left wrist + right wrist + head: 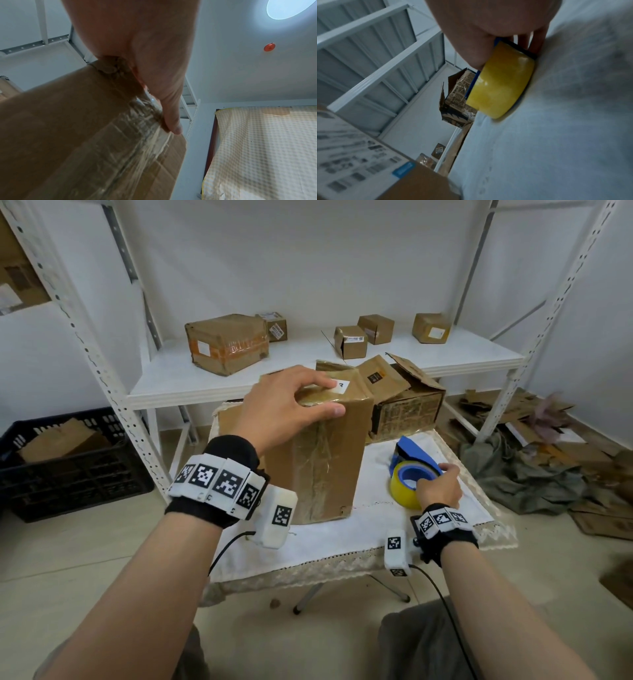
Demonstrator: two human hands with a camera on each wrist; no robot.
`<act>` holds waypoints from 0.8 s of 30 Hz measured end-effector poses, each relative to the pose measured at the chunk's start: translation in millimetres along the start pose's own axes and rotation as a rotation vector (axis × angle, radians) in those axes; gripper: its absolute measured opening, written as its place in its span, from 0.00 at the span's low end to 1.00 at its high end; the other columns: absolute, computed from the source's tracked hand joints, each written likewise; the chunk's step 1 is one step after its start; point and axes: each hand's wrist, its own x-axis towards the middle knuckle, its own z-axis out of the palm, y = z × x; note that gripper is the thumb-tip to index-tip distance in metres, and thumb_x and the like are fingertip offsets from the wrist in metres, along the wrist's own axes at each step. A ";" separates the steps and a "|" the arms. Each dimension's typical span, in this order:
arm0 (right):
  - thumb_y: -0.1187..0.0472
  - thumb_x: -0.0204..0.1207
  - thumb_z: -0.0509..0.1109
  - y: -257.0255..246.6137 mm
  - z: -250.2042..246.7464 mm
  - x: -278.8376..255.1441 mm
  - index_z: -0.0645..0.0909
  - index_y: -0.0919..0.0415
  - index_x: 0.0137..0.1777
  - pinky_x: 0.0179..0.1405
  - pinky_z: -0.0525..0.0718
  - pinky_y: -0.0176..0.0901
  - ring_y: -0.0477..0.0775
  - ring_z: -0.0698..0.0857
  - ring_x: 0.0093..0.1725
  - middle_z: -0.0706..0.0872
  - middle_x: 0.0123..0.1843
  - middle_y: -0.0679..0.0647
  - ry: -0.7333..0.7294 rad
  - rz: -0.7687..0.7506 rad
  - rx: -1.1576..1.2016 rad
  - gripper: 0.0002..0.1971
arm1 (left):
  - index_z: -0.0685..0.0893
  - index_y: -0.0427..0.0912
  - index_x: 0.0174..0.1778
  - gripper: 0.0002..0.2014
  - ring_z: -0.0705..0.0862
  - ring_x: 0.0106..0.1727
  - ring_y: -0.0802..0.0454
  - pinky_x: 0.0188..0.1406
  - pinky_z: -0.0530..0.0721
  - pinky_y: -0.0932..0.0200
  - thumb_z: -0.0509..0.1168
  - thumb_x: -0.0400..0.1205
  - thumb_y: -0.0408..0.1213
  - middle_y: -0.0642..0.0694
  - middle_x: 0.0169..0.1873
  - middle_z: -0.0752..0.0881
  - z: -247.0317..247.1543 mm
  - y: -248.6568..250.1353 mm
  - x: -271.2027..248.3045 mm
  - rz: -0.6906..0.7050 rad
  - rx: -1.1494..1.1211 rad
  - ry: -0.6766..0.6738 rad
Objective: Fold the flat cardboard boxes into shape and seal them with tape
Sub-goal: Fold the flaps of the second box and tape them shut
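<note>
A tall brown cardboard box (318, 460) stands upright on the white-clothed table (359, 529), with clear tape running down its near face. My left hand (291, 402) grips its top near edge, thumb on the front and fingers over the top; the left wrist view shows the thumb (171, 119) pressed on the taped box (85, 142). To the right, a blue tape dispenser with a yellow roll (409, 474) lies on the cloth. My right hand (440, 486) grips it, fingers curled around the yellow roll (501, 83).
A battered open printed box (407, 409) stands behind on the table. A white shelf (308, 364) holds several sealed boxes. A black crate (68, 463) with cardboard sits left on the floor. Flat cardboard and cloth (534, 470) lie at right.
</note>
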 end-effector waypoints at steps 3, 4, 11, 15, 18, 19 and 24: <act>0.72 0.78 0.68 -1.9 2.3 -0.5 0.71 0.58 0.69 0.62 0.82 0.68 0.73 0.82 0.63 0.85 0.61 0.65 0.030 0.001 0.026 0.21 | 0.85 0.64 0.66 0.25 0.78 0.69 0.60 0.64 0.78 0.51 0.69 0.76 0.68 0.63 0.71 0.82 -1.3 -2.4 -1.6 -0.012 0.001 0.011; 0.72 0.78 0.67 -1.7 2.7 -0.8 0.72 0.58 0.68 0.62 0.83 0.68 0.73 0.82 0.63 0.86 0.60 0.65 0.041 0.001 0.036 0.20 | 0.84 0.64 0.66 0.25 0.78 0.68 0.60 0.64 0.80 0.49 0.69 0.76 0.68 0.63 0.71 0.82 -1.4 -3.5 -2.0 -0.017 0.003 0.020; 0.76 0.78 0.62 -2.0 1.3 -8.7 0.75 0.55 0.67 0.42 0.79 0.54 0.64 0.81 0.49 0.82 0.53 0.58 0.176 0.008 0.284 0.22 | 0.84 0.64 0.66 0.24 0.75 0.68 0.55 0.62 0.81 0.48 0.68 0.76 0.69 0.58 0.66 0.75 3.1 0.2 -4.6 -0.012 0.067 0.064; 0.76 0.79 0.64 -10.1 -4.3 -21.1 0.76 0.60 0.71 0.44 0.77 0.44 0.58 0.80 0.49 0.80 0.56 0.55 0.216 -0.075 0.559 0.22 | 0.84 0.62 0.69 0.27 0.74 0.65 0.55 0.61 0.82 0.49 0.68 0.76 0.68 0.55 0.61 0.73 2.2 5.4 -6.1 0.008 0.090 0.071; 0.78 0.77 0.66 -20.3 -9.6 -26.3 0.74 0.61 0.73 0.38 0.77 0.23 0.52 0.81 0.54 0.80 0.59 0.51 0.212 -0.199 0.704 0.25 | 0.80 0.62 0.74 0.31 0.77 0.62 0.55 0.61 0.82 0.49 0.68 0.76 0.69 0.55 0.60 0.77 -0.5 11.7 -6.5 0.037 0.111 0.064; 0.78 0.76 0.66 -24.5 -12.8 -28.9 0.74 0.60 0.74 0.38 0.77 0.19 0.51 0.82 0.54 0.81 0.60 0.50 0.204 -0.237 0.736 0.27 | 0.80 0.62 0.74 0.32 0.78 0.62 0.55 0.61 0.82 0.49 0.67 0.75 0.69 0.56 0.61 0.78 -1.1 14.0 -6.9 0.037 0.119 0.064; 0.78 0.74 0.69 -42.8 -30.0 -38.6 0.71 0.60 0.76 0.48 0.78 0.21 0.52 0.82 0.58 0.81 0.67 0.55 0.128 -0.454 0.746 0.31 | 0.83 0.58 0.72 0.31 0.78 0.64 0.56 0.65 0.81 0.48 0.69 0.75 0.68 0.56 0.65 0.82 -1.2 23.1 -13.6 0.024 0.099 0.062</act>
